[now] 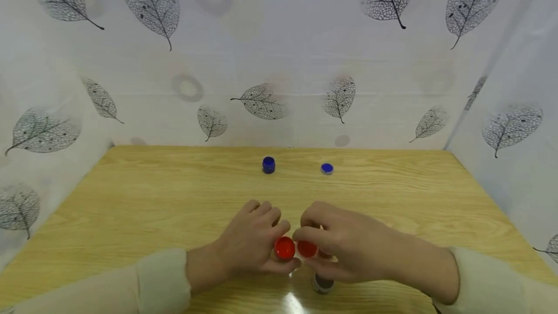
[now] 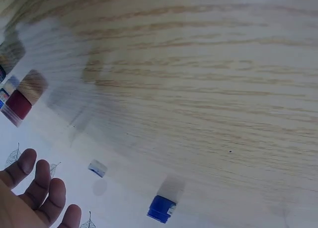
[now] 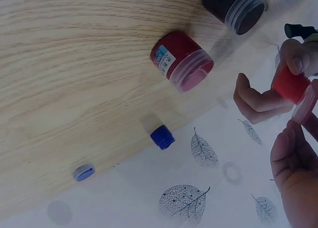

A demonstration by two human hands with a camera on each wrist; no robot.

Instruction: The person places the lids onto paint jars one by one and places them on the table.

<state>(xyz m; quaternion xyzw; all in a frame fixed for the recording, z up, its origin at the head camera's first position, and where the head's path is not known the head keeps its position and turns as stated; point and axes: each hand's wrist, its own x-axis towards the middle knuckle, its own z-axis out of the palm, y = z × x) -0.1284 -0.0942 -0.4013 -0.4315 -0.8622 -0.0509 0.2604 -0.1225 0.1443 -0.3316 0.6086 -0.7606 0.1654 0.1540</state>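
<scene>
Red jar (image 1: 285, 247), small and round, is gripped between the left hand (image 1: 255, 242)'s thumb and fingers, mouth facing up toward the head camera, long axis foreshortened. Just beside it, the right hand (image 1: 350, 243) pinches a translucent lid (image 1: 307, 249), its edge finger-covered, and partly hides a black jar (image 1: 323, 285).

Jars (image 1: 268, 165), blue lid (image 1: 327, 168) on table (image 1: 174, 193)
</scene>
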